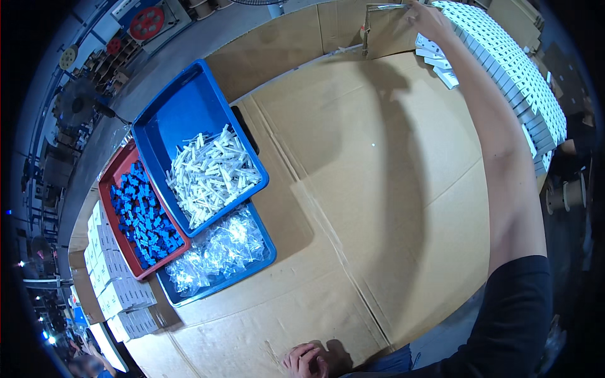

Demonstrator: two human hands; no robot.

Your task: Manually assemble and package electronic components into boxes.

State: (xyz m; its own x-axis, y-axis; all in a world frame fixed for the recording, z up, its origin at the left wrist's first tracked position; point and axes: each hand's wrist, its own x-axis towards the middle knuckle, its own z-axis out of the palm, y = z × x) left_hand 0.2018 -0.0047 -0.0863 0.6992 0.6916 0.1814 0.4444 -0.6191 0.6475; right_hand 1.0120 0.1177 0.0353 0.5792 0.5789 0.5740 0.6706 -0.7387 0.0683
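Note:
My right arm stretches to the far edge of the table, where my right hand (431,22) is closed at the top of an upright cardboard flap (392,33). A thin silvery strip (386,7) runs along the top of that flap by my fingertips; what the fingers hold is too small to make out. Down at the near edge, my left hand (305,361) rests with loosely curled fingers on the cardboard sheet (340,157), and nothing shows in it. Beside the right wrist lie several loose white boxes (439,63).
Rows of stacked white boxes (504,57) fill the far right. At left, a blue tray (165,116) of whitish sticks overlaps a red tray (115,170) of blue pieces and another blue tray (268,236) of clear plastic bags. More white boxes (120,277) stand left of them.

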